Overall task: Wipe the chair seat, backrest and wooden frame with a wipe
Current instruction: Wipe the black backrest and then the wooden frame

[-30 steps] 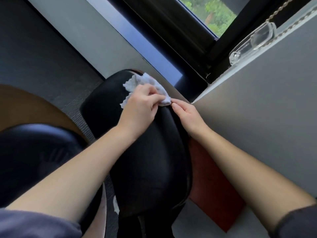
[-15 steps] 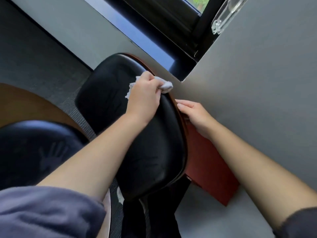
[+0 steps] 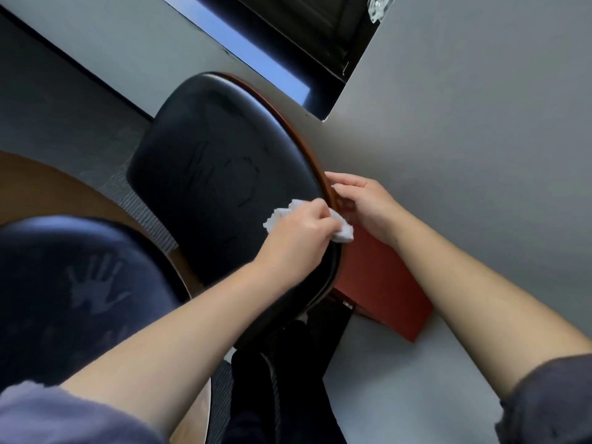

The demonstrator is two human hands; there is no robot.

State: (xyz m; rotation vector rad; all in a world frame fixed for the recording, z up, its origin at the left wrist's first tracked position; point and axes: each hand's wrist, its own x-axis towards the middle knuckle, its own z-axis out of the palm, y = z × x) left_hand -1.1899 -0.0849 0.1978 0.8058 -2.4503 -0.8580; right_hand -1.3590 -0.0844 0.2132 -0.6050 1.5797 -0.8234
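The black padded backrest [image 3: 221, 174] of the chair fills the middle of the view, edged on its right by a curved brown wooden frame [image 3: 307, 142]. My left hand [image 3: 298, 238] grips a crumpled white wipe [image 3: 342, 230] and presses it on the lower right edge of the backrest. My right hand [image 3: 362, 203] holds the wooden rim just above the wipe, fingers curled over its edge. The black seat [image 3: 80, 296] lies at the lower left with a pale handprint on it.
A grey wall [image 3: 464, 139] stands close behind the chair on the right. A reddish-brown panel [image 3: 384, 293] sits between chair and wall. A window sill [image 3: 243, 49] runs across the top. A brown round surface [image 3: 41, 190] and grey carpet lie at the left.
My left hand slid the wipe down the right edge of the backrest from its top toward the lower rim. My right hand stayed on the wooden rim. The camera tilted down.
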